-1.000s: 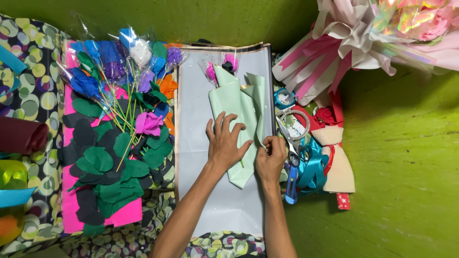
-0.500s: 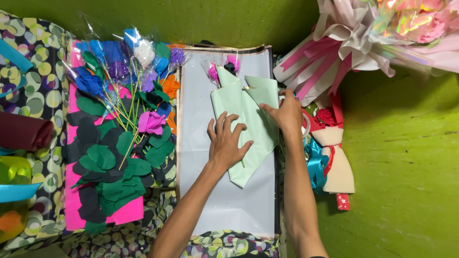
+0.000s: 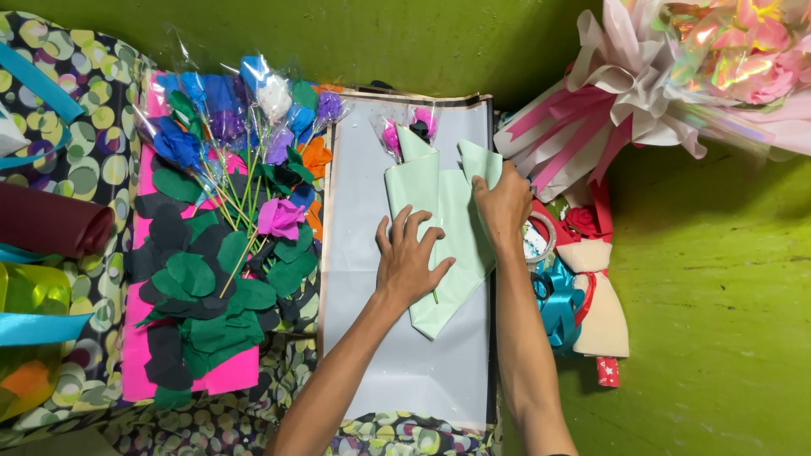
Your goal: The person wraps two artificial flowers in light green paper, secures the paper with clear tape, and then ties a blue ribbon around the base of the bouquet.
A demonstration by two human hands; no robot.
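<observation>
Take the grey sheet (image 3: 405,371) as your landmark: the folded wrapping paper (image 3: 448,253) lies on it, wrapped flower buds (image 3: 405,131) at its far end. Left of the sheet lie the paper flowers (image 3: 228,169); right of it, the finished bouquet (image 3: 642,93) and ribbon (image 3: 562,304).

left hand (image 3: 408,263): flat, fingers spread, palm down | right hand (image 3: 504,201): fingers curled, forearm extended

A pale green wrapping paper (image 3: 448,245) lay folded into a cone on a grey sheet (image 3: 405,371), its point toward the person and its open end away. Small pink and dark flowers (image 3: 410,131), seemingly in clear film, poked out of the top, a thin stem showing below.
</observation>
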